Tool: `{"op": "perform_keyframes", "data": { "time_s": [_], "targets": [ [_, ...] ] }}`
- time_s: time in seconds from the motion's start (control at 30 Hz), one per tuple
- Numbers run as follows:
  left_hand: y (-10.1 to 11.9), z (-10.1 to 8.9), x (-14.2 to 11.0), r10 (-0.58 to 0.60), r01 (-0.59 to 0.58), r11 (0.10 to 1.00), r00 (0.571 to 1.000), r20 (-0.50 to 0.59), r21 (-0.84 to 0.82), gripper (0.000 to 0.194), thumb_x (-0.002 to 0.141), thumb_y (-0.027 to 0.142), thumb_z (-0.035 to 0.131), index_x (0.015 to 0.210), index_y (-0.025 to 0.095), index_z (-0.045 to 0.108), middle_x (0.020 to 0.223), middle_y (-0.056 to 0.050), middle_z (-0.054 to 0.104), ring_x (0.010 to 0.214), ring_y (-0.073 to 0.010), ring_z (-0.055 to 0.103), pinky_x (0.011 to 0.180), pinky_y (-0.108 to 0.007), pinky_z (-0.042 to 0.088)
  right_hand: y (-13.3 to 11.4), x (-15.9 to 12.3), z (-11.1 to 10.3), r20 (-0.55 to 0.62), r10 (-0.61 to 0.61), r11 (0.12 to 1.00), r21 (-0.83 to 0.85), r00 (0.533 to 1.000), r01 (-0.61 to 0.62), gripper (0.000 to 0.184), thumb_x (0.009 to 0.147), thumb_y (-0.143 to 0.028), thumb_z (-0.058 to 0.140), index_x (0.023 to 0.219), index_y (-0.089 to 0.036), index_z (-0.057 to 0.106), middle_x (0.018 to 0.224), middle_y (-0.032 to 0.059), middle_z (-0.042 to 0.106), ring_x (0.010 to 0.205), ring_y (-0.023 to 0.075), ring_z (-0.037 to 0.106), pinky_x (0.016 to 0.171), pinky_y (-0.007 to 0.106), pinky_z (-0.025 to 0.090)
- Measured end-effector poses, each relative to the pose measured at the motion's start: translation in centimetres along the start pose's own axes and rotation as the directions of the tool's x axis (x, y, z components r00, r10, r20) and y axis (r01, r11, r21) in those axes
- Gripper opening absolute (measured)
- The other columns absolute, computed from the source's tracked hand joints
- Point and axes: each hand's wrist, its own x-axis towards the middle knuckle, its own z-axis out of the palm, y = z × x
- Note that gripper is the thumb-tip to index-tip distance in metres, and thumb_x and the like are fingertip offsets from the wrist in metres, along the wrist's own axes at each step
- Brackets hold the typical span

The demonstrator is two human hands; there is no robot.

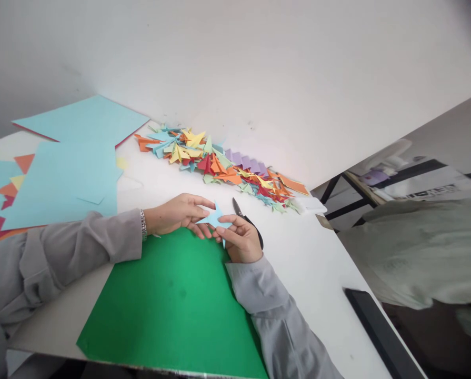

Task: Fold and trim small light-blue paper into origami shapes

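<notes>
White wall (278, 79), small dark marks scattered on it. White table (310, 252), set against wall. Black bar (381, 331), laid along table's right edge. White block (309, 205), placed at far right corner. Black-framed rack (357, 188), seen beyond; purple item (376, 176), blurred; white panel (436, 181), dark-lettered. Green-grey cloth (412, 252), creased, shown at right.

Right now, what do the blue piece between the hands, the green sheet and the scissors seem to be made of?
Blue piece: matt paper, by its thin, crisp points.
Green sheet: card or plastic, smooth with little shine; the look leaves this open.
Scissors: the blade is probably metal, being narrow, dark and pointed; the handle is likely plastic, smooth and black, though partly hidden.
</notes>
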Motion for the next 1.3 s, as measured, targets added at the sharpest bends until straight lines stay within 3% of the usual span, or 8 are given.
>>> {"op": "perform_keyframes", "data": {
  "time_s": [0.37, 0.73, 1.03, 1.3],
  "targets": [
    [-0.69, -0.09, 0.4, 0.105, -0.098, 0.979, 0.994, -0.033, 0.18, 0.047, 0.06, 0.018, 0.073, 0.1, 0.007, 0.051, 0.057, -0.002, 0.063, 0.051, -0.0136, 0.062, 0.054, -0.027, 0.05, 0.53, -0.04, -0.07, -0.011, -0.079, 0.991, -0.108, 0.997, 0.077, 0.02, 0.059, -0.022, 0.075, 0.074, -0.017, 0.063, 0.053, -0.0012, 0.068, 0.045, 0.0099, 0.06, 0.046, 0.019, 0.047],
    [-0.42, -0.02, 0.23, 0.069, -0.069, 0.988, 0.998, 0.005, 0.142, 0.051, 0.063, 0.013, 0.071, 0.107, 0.007, 0.047, 0.063, -0.006, 0.066, 0.053, -0.0153, 0.063, 0.055, -0.028, 0.051, 0.61, -0.18, -0.23, 0.026, -0.105, 0.99, -0.093, 0.994, 0.107, 0.021, 0.058, -0.02, 0.076, 0.075, -0.018, 0.063, 0.055, -0.0013, 0.068, 0.048, 0.0101, 0.062, 0.048, 0.019, 0.048],
    [-0.12, 0.0, 0.25, -0.015, 0.014, 1.0, 0.998, -0.06, -0.017, 0.046, 0.069, 0.01, 0.063, 0.112, 0.004, 0.045, 0.065, -0.011, 0.066, 0.06, -0.0212, 0.065, 0.056, -0.033, 0.05, 0.41, -0.06, -0.02, -0.035, -0.136, 0.986, -0.105, 0.99, 0.132, 0.021, 0.057, -0.022, 0.075, 0.074, -0.018, 0.063, 0.053, -0.0018, 0.067, 0.048, 0.01, 0.061, 0.048, 0.019, 0.047],
    [-0.05, 0.69, 0.12, 0.082, -0.081, 0.997, 0.987, -0.137, 0.013, 0.028, 0.077, 0.017, 0.055, 0.103, 0.01, 0.046, 0.069, -0.005, 0.062, 0.066, -0.0173, 0.064, 0.058, -0.029, 0.049, 0.19, 0.16, -0.36, -0.091, -0.174, 0.957, -0.249, 0.981, 0.147, 0.021, 0.058, -0.026, 0.074, 0.073, -0.018, 0.063, 0.05, -0.0027, 0.065, 0.042, 0.0095, 0.057, 0.042, 0.019, 0.042]
  ]
}}
